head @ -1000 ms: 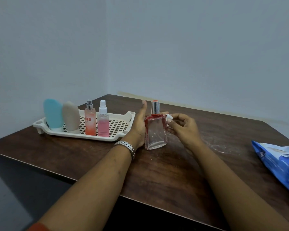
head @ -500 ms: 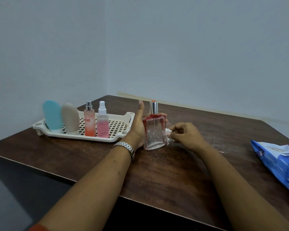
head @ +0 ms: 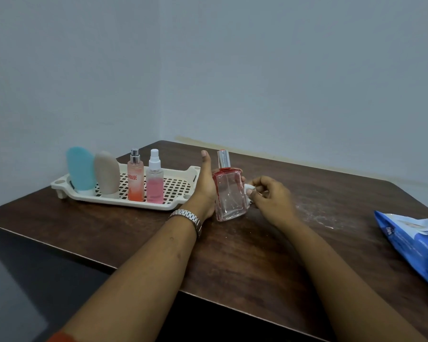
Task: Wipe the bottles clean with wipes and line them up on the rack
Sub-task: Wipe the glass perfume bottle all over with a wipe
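A clear glass perfume bottle [head: 229, 193] with a red top and silver sprayer stands upright on the dark wooden table [head: 245, 255]. My left hand [head: 206, 187] grips it from the left, thumb raised, fingers wrapped behind. My right hand [head: 269, 197] pinches a small white wipe [head: 248, 188] against the bottle's right side. To the left, the cream rack [head: 176, 191] holds a teal bottle [head: 80, 170], a beige bottle [head: 106, 172], an orange-pink spray bottle [head: 135, 177] and a pink spray bottle [head: 155, 180] in a row.
A blue pack of wipes [head: 413, 243] lies at the table's right edge. White smears [head: 316, 215] mark the wood right of my right hand. The walls meet in a corner behind the table. The table's front edge runs diagonally under my forearms.
My right hand with the wipe slid down the bottle's right side and has come partway back up. My left hand keeps its hold; the bottle stays in place.
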